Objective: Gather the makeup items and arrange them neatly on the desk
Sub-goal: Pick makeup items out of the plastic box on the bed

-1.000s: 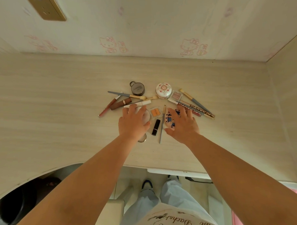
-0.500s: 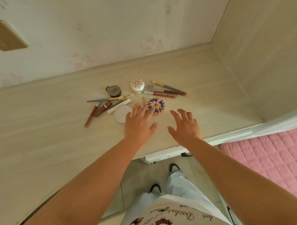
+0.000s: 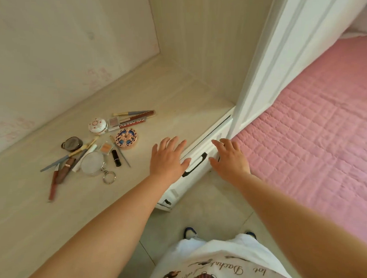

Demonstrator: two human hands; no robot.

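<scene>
A cluster of makeup items lies on the pale wooden desk [image 3: 35, 216]: a white floral round case [image 3: 97, 125], a patterned pink compact [image 3: 126, 139], a dark round compact [image 3: 72, 143], a round mirror on a keyring [image 3: 92, 163], a black lipstick [image 3: 116, 158], an orange eyeshadow pan [image 3: 106, 147], a red COLORKEY tube [image 3: 132, 123], a brown tube [image 3: 65, 170] and several brushes and pencils. My left hand [image 3: 168, 158] hovers with fingers spread near the desk's front edge, right of the cluster. My right hand [image 3: 229, 158] is spread over the drawer front, holding nothing.
A white drawer with a black handle [image 3: 195, 164] sits under the desk edge. A white post [image 3: 265, 59] and side panel close the desk on the right. A pink quilted bed [image 3: 313, 124] lies beyond. Tiled floor and my feet are below.
Both hands have pulled back off the makeup cluster and moved right, empty. The view has swung right, bringing the drawer and bed into sight.
</scene>
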